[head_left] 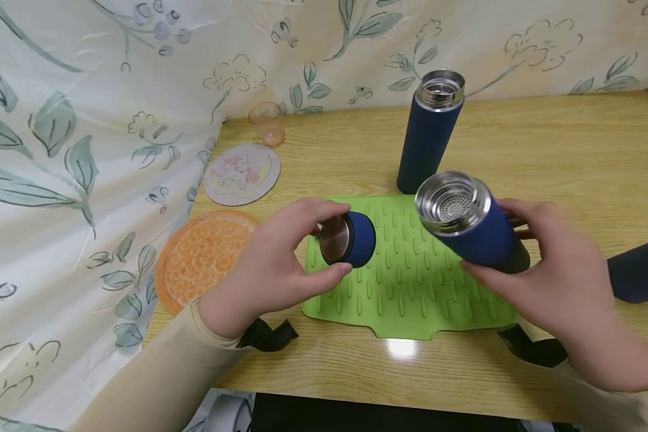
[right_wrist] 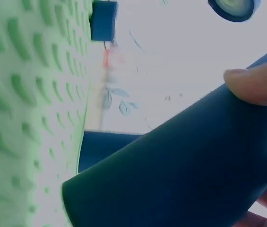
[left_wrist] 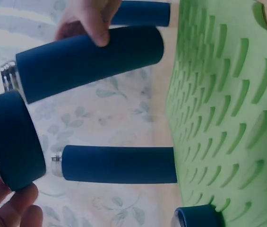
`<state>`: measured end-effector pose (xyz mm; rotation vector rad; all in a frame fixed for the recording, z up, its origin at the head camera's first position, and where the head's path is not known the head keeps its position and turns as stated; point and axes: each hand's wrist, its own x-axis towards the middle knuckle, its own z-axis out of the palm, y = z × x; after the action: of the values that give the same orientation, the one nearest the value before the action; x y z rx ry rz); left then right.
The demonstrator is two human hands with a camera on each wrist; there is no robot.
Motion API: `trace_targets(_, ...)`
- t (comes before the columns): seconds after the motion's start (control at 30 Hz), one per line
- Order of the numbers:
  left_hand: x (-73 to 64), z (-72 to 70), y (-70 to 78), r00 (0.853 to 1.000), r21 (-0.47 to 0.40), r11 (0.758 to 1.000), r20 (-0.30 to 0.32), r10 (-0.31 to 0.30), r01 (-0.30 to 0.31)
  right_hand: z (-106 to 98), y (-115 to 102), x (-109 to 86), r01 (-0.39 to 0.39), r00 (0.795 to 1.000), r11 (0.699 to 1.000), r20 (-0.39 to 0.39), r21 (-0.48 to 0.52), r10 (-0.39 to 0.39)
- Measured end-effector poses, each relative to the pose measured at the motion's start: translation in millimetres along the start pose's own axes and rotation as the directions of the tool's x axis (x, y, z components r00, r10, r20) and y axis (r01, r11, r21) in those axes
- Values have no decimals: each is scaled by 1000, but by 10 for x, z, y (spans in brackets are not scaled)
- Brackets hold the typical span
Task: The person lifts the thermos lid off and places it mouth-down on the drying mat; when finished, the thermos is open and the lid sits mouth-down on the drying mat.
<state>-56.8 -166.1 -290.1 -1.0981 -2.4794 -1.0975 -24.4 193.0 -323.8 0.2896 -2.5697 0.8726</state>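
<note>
My left hand point(head_left: 281, 264) holds a blue bottle cap point(head_left: 363, 240) with a shiny metal top, thumb and fingers around its side. A blue insulated bottle point(head_left: 477, 231) is in my right hand point(head_left: 561, 270), tilted above the green mat point(head_left: 410, 300). Its steel mouth is uncapped, with a perforated strainer inside. In the left wrist view, the held cap point(left_wrist: 17, 139) is close to the bottle's steel neck point(left_wrist: 10, 75). A second blue cap point(left_wrist: 199, 216) sits on the mat.
Behind the mat stands another uncapped dark blue bottle point(head_left: 432, 132). Part of a third dark blue bottle point(head_left: 639, 270) shows at the right edge. To the left lie an orange round mat point(head_left: 207, 255) and a pink coaster point(head_left: 242, 174), with a small clear cup point(head_left: 268, 125) behind.
</note>
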Motion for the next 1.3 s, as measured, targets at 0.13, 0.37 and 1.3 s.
trace_targets(0.13,84,86,-21,995,54,997,76,-61,57,-68,82,52,-196,978,975,-48,102,202)
trace_targets(0.37,212,368,-104,971,169,983,212,-112,76,-91,236,209,-412,883,858,-97,306,459)
trace_targets(1.3,425,989,-140,834,444,896,499,-238,-11,80,1048,427,-593,724,727,-165,346,670)
